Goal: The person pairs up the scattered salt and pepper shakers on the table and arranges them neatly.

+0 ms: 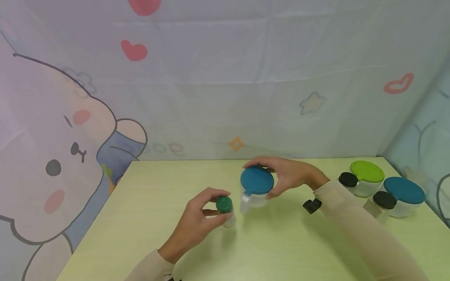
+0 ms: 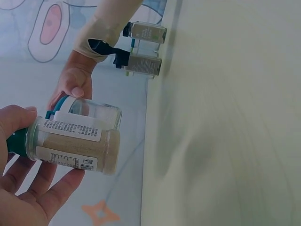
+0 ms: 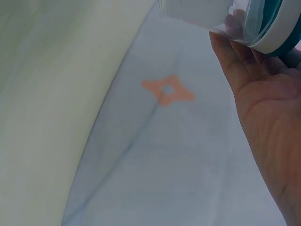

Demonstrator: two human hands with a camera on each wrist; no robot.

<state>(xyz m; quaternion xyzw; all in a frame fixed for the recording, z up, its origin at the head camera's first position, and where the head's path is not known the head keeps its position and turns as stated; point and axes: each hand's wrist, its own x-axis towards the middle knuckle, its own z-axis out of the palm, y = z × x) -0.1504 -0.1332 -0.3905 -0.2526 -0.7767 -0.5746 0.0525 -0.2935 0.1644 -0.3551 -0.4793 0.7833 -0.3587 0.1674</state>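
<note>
My left hand (image 1: 197, 214) grips a spice jar (image 1: 224, 204) with a green cap, thumb on one side and fingers on the other. In the left wrist view this spice jar (image 2: 77, 143) shows light brown powder and printed white labels, its base off the table. To its right, my right hand (image 1: 291, 174) holds a clear container (image 1: 257, 180) by its blue lid, thumb and fingers on opposite sides. A pale handle on that container points toward the left hand. The right wrist view shows only part of the container (image 3: 202, 12), also raised above the table.
At the table's right side stand a green-lidded container (image 1: 367, 171), another blue-lidded container (image 1: 404, 190) and two black-capped jars, a rear jar (image 1: 348, 179) and a front jar (image 1: 384, 200). A printed cloth (image 1: 218, 78) hangs behind the pale yellow table (image 1: 154, 195).
</note>
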